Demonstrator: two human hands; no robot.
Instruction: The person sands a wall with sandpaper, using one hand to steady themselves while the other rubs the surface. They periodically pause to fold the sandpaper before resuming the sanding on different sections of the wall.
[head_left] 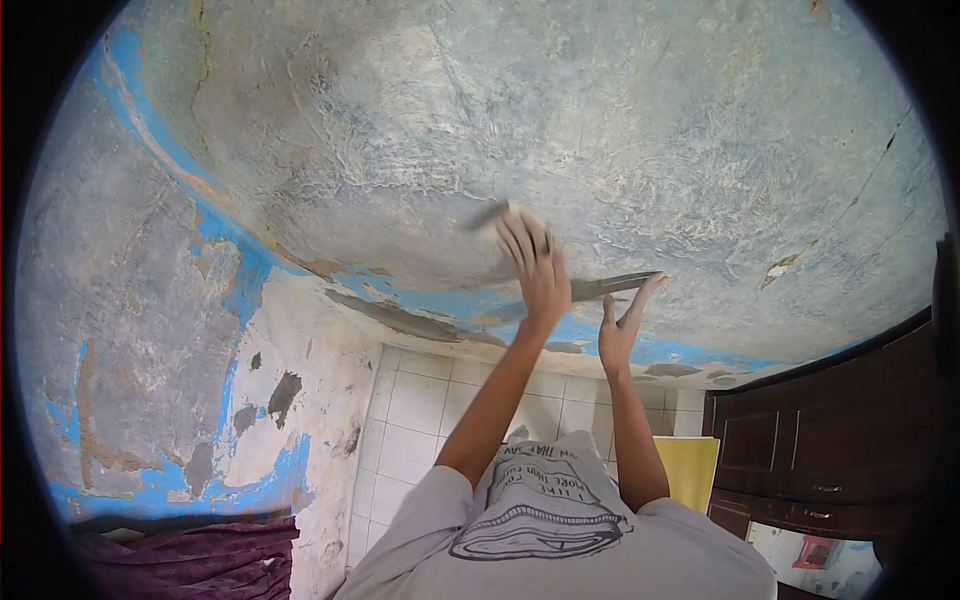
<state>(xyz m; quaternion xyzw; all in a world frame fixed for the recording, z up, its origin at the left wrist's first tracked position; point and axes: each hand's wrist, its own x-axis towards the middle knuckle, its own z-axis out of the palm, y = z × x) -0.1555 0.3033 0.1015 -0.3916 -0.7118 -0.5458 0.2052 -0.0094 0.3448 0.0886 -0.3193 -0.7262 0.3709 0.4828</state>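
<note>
Up against the grey, rough-plastered wall, my left hand has its fingers curled around a flat scraper-like blade, which is smeared by motion. Lower and to the right, my right hand grips a long, dark, flat plate-like tool by its right end, thumb below and fingers along the edge. The plate lies close to the wall; whether it touches cannot be made out. Its left part passes behind my left wrist. Pale dust or plaster coats the fingers of both hands.
Blue paint shows in patches low on the wall. White floor tiles lie below. Dark wooden cabinets stand at the right, near a yellow panel. A purple cloth hangs at the lower left.
</note>
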